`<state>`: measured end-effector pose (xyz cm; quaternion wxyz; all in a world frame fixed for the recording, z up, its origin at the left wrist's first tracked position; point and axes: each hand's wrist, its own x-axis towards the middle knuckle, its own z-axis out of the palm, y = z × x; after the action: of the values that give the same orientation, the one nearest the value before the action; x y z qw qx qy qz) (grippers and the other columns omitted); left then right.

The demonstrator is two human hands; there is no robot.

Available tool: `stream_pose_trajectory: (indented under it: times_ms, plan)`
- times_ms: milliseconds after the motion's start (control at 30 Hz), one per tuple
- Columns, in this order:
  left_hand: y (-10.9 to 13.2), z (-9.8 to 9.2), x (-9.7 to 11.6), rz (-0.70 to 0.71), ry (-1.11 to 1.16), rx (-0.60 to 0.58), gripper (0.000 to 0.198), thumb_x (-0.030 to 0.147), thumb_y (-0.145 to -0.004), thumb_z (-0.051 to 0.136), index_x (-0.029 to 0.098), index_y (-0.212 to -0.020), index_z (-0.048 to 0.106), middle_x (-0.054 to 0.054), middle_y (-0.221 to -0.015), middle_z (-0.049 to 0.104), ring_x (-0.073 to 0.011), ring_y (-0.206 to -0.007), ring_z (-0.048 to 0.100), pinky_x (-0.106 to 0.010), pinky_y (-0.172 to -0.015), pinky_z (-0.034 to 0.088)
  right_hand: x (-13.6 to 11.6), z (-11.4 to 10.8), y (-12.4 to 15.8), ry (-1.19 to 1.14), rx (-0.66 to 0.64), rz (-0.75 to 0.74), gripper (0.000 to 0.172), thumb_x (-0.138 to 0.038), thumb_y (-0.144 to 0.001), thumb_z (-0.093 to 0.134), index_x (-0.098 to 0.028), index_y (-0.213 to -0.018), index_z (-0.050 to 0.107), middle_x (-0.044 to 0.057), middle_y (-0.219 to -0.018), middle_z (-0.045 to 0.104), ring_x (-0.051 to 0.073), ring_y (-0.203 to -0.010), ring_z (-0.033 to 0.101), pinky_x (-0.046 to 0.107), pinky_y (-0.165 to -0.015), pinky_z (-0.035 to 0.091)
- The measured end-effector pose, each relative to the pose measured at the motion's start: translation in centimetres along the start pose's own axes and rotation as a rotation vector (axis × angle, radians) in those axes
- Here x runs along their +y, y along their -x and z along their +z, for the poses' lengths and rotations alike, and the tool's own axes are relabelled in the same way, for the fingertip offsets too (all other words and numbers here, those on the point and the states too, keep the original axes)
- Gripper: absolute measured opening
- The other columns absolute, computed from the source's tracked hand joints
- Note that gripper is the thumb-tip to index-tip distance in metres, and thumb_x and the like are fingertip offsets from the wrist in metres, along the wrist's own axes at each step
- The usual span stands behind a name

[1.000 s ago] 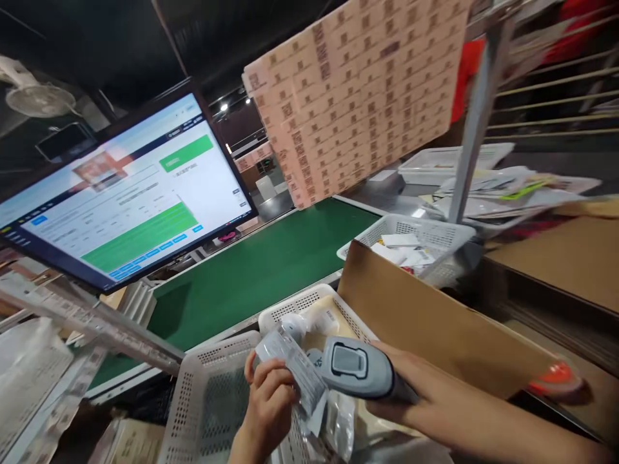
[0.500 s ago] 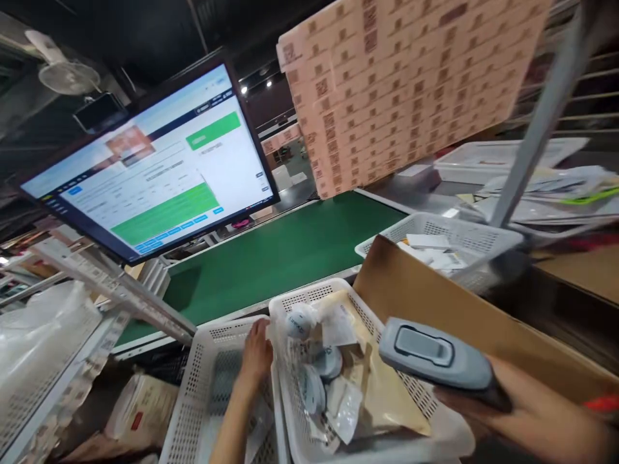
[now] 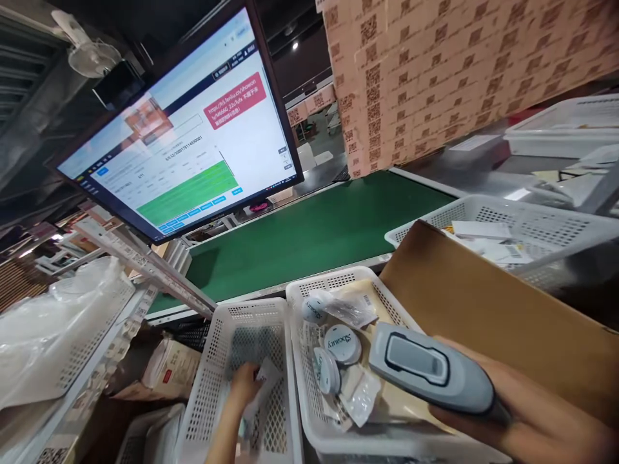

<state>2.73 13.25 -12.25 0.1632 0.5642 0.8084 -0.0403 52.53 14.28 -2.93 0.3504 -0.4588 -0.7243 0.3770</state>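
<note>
My left hand (image 3: pixel 245 385) is down inside the left white basket (image 3: pixel 216 335), its fingers closed on the edge of a clear plastic packet (image 3: pixel 267 377). My right hand (image 3: pixel 464 412) grips a grey handheld scanner (image 3: pixel 418 364) above the right white basket (image 3: pixel 302 386). In that basket lie round white tins (image 3: pixel 342 343) with printed lids, clear plastic packets (image 3: pixel 360 393) and a large beige envelope (image 3: pixel 396 403). The scanner's head hides part of the envelope.
A monitor (image 3: pixel 193 142) stands behind a green conveyor belt (image 3: pixel 290 232). An open cardboard box (image 3: pixel 483 309) is at the right, beside another white basket (image 3: pixel 556 225). A QR-printed pink carton panel (image 3: pixel 435 71) rises behind. Bagged material (image 3: pixel 62 322) lies left.
My left hand has moved down from the rim between the baskets into the left basket and taken hold of a packet. The monitor's green message has become red. The view has shifted.
</note>
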Motion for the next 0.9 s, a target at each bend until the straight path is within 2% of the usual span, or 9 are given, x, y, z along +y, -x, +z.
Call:
stream_pose_trajectory:
  times_ms: [100, 167, 267, 333, 433, 533, 733, 833, 900]
  plan:
    - [0.1, -2.4, 0.2, 0.133, 0.044, 0.259, 0.03, 0.01, -0.088, 0.057, 0.018, -0.103, 0.082, -0.013, -0.128, 0.075, -0.0296, -0.131, 0.065, -0.045, -0.116, 0.048, -1.6, -0.2, 0.2, -0.043, 0.0, 0.064, 0.074, -0.081, -0.083, 0.074, -0.029, -0.135, 0.073, 0.012, -0.142, 0.072, 0.041, -0.132, 0.066, 0.041, -0.113, 0.06]
    - [0.6, -3.9, 1.3, 0.354, 0.166, 0.529, 0.022, 0.016, -0.09, 0.064, 0.022, -0.099, 0.084, -0.012, -0.139, 0.07, -0.0349, -0.147, 0.053, -0.055, -0.123, 0.043, -2.3, -0.4, 0.3, -0.062, 0.03, 0.108, 0.081, -0.085, -0.079, 0.075, -0.026, -0.135, 0.074, 0.014, -0.141, 0.072, 0.043, -0.132, 0.065, 0.044, -0.117, 0.057]
    - [1.7, -5.5, 4.5, 0.758, 0.395, 0.835, 0.012, 0.024, -0.094, 0.073, 0.027, -0.095, 0.084, -0.011, -0.135, 0.07, -0.0351, -0.149, 0.052, -0.056, -0.116, 0.053, -3.0, -0.7, -0.1, -0.031, -0.076, 0.108, 0.089, -0.085, -0.081, 0.07, -0.023, -0.146, 0.067, 0.017, -0.145, 0.068, 0.044, -0.137, 0.062, 0.052, -0.121, 0.053]
    - [2.4, -6.0, 7.4, 0.963, 0.446, 0.887, 0.012, 0.021, -0.095, 0.074, 0.029, -0.097, 0.083, -0.008, -0.134, 0.069, -0.0303, -0.148, 0.055, -0.049, -0.114, 0.058, -3.7, -0.7, -0.6, -0.024, -0.155, 0.096, 0.087, -0.08, -0.085, 0.068, -0.021, -0.15, 0.063, 0.018, -0.15, 0.064, 0.043, -0.141, 0.059, 0.052, -0.122, 0.051]
    - [3.2, -6.0, 11.6, 1.217, 0.464, 0.955, 0.014, 0.018, -0.096, 0.073, 0.028, -0.099, 0.083, -0.007, -0.134, 0.069, -0.0279, -0.147, 0.058, -0.043, -0.114, 0.06, -4.9, -0.9, -1.2, -0.065, -0.198, 0.064, 0.072, -0.068, -0.092, 0.07, -0.02, -0.145, 0.066, 0.017, -0.147, 0.066, 0.039, -0.137, 0.061, 0.047, -0.12, 0.052]
    - [3.9, -5.6, 14.3, 1.336, 0.453, 0.996, 0.015, 0.018, -0.099, 0.07, 0.026, -0.101, 0.082, -0.007, -0.136, 0.068, -0.0268, -0.146, 0.059, -0.041, -0.115, 0.06, -5.5, -1.3, -1.5, -0.095, -0.191, 0.016, 0.063, -0.064, -0.095, 0.072, -0.022, -0.142, 0.067, 0.013, -0.137, 0.071, 0.038, -0.129, 0.065, 0.048, -0.114, 0.056]
    - [4.8, -5.0, 15.5, 1.34, 0.421, 0.971, 0.021, 0.011, -0.096, 0.069, 0.024, -0.105, 0.081, -0.008, -0.136, 0.067, -0.029, -0.147, 0.058, -0.047, -0.115, 0.061, -4.5, -2.3, -0.3, -0.092, -0.111, 0.063, 0.081, -0.071, -0.093, 0.072, -0.02, -0.154, 0.06, 0.018, -0.155, 0.06, 0.041, -0.142, 0.056, 0.053, -0.126, 0.046]
    - [4.5, -4.3, 15.1, 1.344, 0.422, 1.028, 0.021, 0.013, -0.097, 0.069, 0.027, -0.106, 0.082, -0.008, -0.135, 0.069, -0.0288, -0.146, 0.059, -0.047, -0.112, 0.063, -2.7, -2.1, 0.4, -0.054, -0.076, 0.079, 0.084, -0.074, -0.091, 0.072, -0.023, -0.156, 0.06, 0.017, -0.156, 0.061, 0.043, -0.143, 0.057, 0.053, -0.124, 0.049]
    - [4.3, -3.7, 14.7, 1.344, 0.412, 1.074, 0.02, 0.018, -0.097, 0.071, 0.03, -0.109, 0.082, -0.008, -0.133, 0.072, -0.0293, -0.144, 0.061, -0.047, -0.109, 0.065, -1.5, -1.6, 0.3, -0.017, 0.041, 0.04, 0.085, -0.078, -0.083, 0.077, -0.027, -0.15, 0.068, 0.015, -0.146, 0.069, 0.045, -0.136, 0.063, 0.052, -0.117, 0.056]
